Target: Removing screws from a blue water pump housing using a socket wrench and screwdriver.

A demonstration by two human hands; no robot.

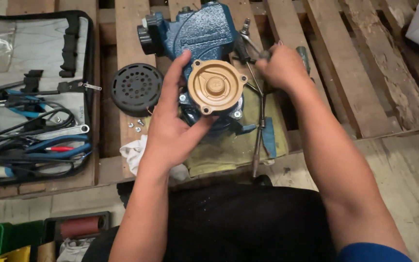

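The left hand (pixel 170 128) wraps its grip around the tan round cover (pixel 217 87), which sits on the blue pump (pixel 200 36) lying on a wooden pallet (pixel 345 73). The right hand (pixel 282 65) is closed on a metal tool (pixel 254 77) just right of the pump. A black fan cover (pixel 136 88) lies left, near small screws (pixel 136 125) and an open tool case (pixel 35 97).

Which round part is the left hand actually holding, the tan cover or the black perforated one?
The tan round cover: the left hand grips it against the blue pump body. The black perforated cover lies untouched on the pallet, left of that hand.
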